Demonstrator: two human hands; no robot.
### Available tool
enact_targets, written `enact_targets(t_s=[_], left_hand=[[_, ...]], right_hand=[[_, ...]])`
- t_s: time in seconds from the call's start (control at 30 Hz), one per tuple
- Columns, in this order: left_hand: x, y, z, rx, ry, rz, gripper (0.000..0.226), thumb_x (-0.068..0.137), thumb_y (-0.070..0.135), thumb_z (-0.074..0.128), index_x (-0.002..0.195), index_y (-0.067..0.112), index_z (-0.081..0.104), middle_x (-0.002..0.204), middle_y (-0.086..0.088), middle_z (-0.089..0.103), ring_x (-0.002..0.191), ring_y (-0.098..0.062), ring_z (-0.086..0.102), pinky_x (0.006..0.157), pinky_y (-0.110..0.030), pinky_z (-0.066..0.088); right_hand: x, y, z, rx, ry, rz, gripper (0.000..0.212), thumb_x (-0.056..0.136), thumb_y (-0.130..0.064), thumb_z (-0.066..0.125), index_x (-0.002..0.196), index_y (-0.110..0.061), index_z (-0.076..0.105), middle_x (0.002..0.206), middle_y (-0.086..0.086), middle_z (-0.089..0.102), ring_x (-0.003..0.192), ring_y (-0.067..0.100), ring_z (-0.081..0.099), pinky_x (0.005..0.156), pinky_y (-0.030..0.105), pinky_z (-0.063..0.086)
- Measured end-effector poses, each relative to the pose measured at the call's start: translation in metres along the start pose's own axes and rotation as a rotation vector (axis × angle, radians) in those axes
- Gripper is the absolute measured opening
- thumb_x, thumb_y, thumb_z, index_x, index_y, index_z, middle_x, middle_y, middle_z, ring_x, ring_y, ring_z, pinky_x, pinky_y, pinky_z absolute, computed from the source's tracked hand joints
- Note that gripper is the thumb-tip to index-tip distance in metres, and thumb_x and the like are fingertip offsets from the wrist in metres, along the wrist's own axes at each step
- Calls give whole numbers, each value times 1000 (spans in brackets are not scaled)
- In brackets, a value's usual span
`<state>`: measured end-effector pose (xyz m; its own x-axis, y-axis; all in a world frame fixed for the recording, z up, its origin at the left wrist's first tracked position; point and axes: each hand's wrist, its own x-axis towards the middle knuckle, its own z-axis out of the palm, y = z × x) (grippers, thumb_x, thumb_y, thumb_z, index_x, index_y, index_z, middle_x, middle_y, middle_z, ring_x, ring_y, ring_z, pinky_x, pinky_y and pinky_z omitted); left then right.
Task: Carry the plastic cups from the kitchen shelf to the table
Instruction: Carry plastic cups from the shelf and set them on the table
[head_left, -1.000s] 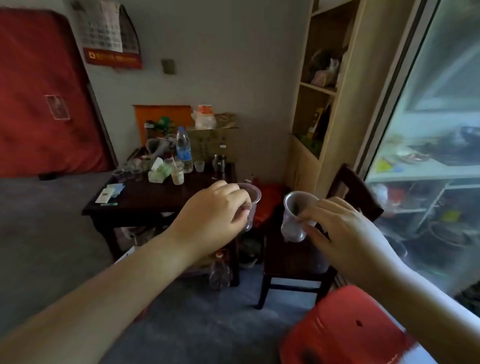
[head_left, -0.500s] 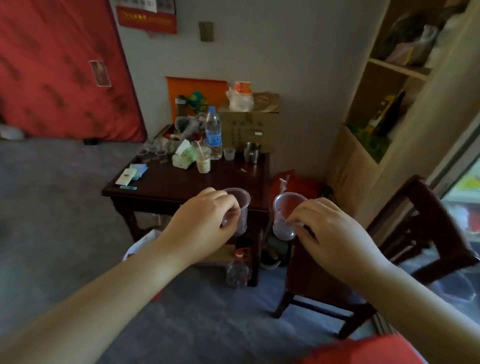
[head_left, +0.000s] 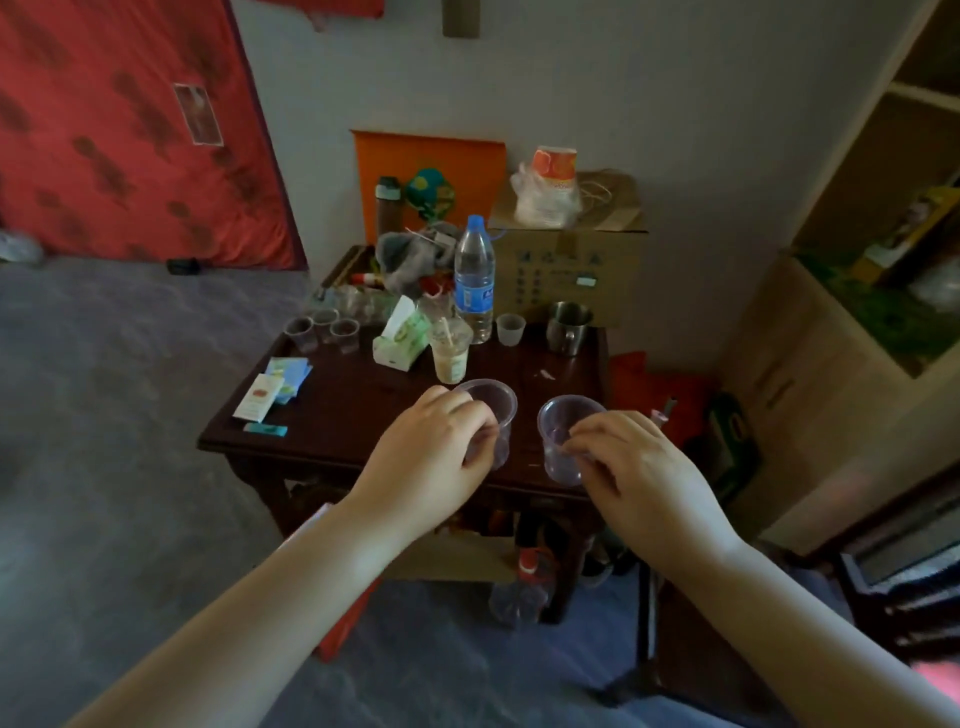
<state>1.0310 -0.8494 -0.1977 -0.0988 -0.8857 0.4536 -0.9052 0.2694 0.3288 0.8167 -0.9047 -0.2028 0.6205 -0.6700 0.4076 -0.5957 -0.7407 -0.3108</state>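
I hold one clear plastic cup in each hand over the near edge of the dark table (head_left: 363, 410). My left hand (head_left: 431, 457) is closed around the side of the left cup (head_left: 493, 415), thumb and fingertips pinching the wall below the rim. My right hand (head_left: 634, 467) pinches the right cup (head_left: 563, 441) the same way, fingers curled on its near side. Both cups are upright, mouths up and appear empty.

Procedure for set-down — as I judge it:
1. Lower both cups onto the bare patch of tabletop in front of the drink cup with the straw (head_left: 451, 348).
2. Keep the grip light; thin walls will likely buckle under pressure.
3. Seat each base flat before opening the fingers — a tilted release may tip a cup.
4. Keep clear of the water bottle (head_left: 474, 280) and the metal mug (head_left: 569, 327).
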Motion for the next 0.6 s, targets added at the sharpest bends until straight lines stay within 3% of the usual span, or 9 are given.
enact_targets(t_s=[0.2, 0.6], left_hand=[[61, -36, 53, -66, -85, 26, 7, 83, 20, 56, 82, 17, 62, 78, 7, 56, 82, -11, 48, 67, -23, 42], [189, -106, 147, -56, -142, -97, 8, 82, 16, 60, 87, 15, 65, 80, 3, 57, 83, -15, 49, 70, -30, 45]], right_hand=[[40, 47, 26, 15, 4, 120, 17, 85, -19, 57, 98, -18, 67, 103, -8, 62, 102, 6, 50, 81, 10, 36], [155, 182, 84, 76, -48, 142, 14, 84, -14, 62, 95, -15, 70, 104, -6, 63, 104, 9, 52, 77, 20, 46]])
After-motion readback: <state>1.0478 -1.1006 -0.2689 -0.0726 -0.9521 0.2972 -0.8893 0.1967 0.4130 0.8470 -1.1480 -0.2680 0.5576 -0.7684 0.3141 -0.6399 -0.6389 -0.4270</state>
